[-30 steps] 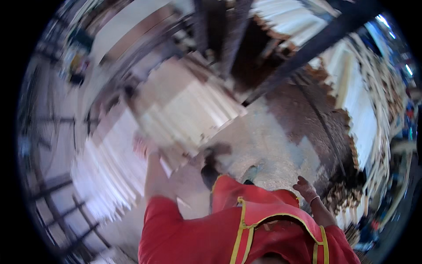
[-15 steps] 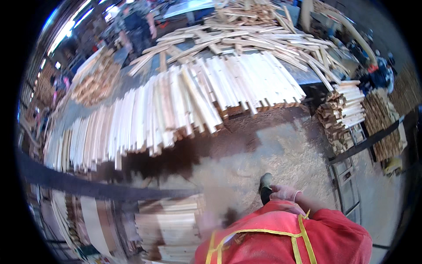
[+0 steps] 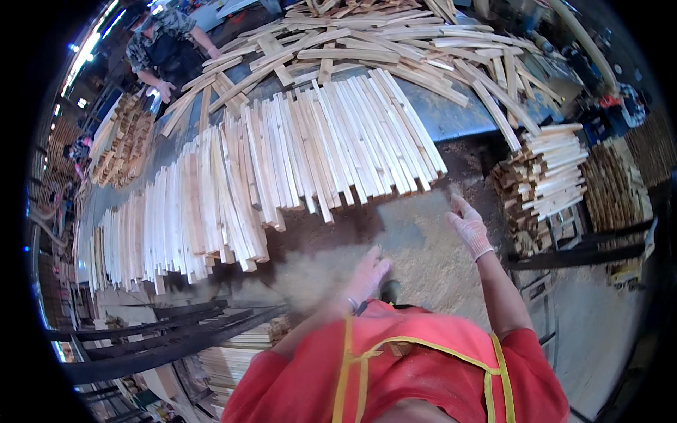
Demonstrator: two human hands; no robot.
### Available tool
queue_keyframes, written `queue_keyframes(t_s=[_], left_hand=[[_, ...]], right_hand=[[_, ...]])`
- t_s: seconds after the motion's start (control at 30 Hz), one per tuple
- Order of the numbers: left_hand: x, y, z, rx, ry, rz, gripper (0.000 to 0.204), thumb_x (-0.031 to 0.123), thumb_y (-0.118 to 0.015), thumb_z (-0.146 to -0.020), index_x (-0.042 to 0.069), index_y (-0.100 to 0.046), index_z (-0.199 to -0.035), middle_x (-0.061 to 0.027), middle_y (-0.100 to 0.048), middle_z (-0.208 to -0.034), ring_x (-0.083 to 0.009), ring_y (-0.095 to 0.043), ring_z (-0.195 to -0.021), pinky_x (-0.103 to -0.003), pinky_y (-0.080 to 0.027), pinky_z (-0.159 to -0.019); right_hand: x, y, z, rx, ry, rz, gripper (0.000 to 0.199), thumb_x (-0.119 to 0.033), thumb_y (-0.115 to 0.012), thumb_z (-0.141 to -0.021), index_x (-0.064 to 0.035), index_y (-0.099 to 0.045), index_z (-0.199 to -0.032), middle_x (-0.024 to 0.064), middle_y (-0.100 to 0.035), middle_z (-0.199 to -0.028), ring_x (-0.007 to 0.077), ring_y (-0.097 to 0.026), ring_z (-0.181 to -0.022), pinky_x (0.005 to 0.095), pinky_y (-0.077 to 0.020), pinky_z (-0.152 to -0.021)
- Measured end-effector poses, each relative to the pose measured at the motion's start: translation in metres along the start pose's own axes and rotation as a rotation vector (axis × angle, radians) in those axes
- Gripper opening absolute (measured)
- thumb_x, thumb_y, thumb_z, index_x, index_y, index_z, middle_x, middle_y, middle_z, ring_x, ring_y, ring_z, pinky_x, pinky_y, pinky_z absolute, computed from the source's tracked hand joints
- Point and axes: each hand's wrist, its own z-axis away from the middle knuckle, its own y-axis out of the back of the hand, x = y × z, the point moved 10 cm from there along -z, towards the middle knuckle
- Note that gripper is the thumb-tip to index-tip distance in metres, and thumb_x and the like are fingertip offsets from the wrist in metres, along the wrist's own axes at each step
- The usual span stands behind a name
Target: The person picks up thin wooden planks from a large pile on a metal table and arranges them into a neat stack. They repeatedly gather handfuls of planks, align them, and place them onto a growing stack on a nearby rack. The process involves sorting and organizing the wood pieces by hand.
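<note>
A long row of pale wooden strips [image 3: 338,144] lies side by side on a bluish metal table [image 3: 455,123], their near ends jutting unevenly past its edge. My right hand [image 3: 467,225], in a whitish glove, reaches forward just off the row's right end, holding nothing, with its fingers stretched out. Closer to my body, my left hand [image 3: 368,275] is raised over the floor in front of the red apron [image 3: 423,331]. Its fingers are apart and somewhat blurred, and nothing shows in it. Neither hand touches the wood.
Loose strips [image 3: 395,53] lie in a jumbled heap behind the row. A co-worker [image 3: 169,49] stands at the table's far left beside stacked wood [image 3: 127,141]. More stacked strips [image 3: 550,176] stand at right, by a dark metal rail [image 3: 578,257]. Dark bars [image 3: 162,342] cross the lower left.
Both hands have come up and forward from near my body, the right one farthest. My view has shifted, and I now stand nearer the row, with the co-worker more fully in sight.
</note>
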Motion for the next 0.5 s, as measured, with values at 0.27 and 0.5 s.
queue_keyframes(t_s=[0.27,0.5], left_hand=[[-0.027,-0.004,-0.137,0.404,0.59,1.227,0.059,0.052,-0.073,-0.098,0.014,-0.052,-0.139,-0.0131,-0.06,-0.139,-0.0313,-0.054,-0.131,-0.047,-0.045,-0.108],[-0.001,-0.033,-0.166,-0.021,0.481,0.949,0.082,0.058,-0.061,-0.106,0.001,-0.039,-0.16,-0.0223,-0.048,-0.159,-0.0358,-0.053,-0.141,-0.048,-0.044,-0.118]], right_hand=[[-0.074,0.017,-0.182,0.033,0.092,0.132,0.078,-0.038,-0.075,-0.098,0.0005,-0.046,-0.159,0.0253,-0.055,-0.157,0.0346,-0.054,-0.146,0.0399,-0.0437,-0.119],[-0.06,-0.007,-0.315,-0.157,-0.169,0.279,0.087,-0.038,-0.073,-0.089,-0.0012,-0.043,-0.161,0.0253,-0.068,-0.138,0.0357,-0.067,-0.126,0.0392,-0.0504,-0.108]])
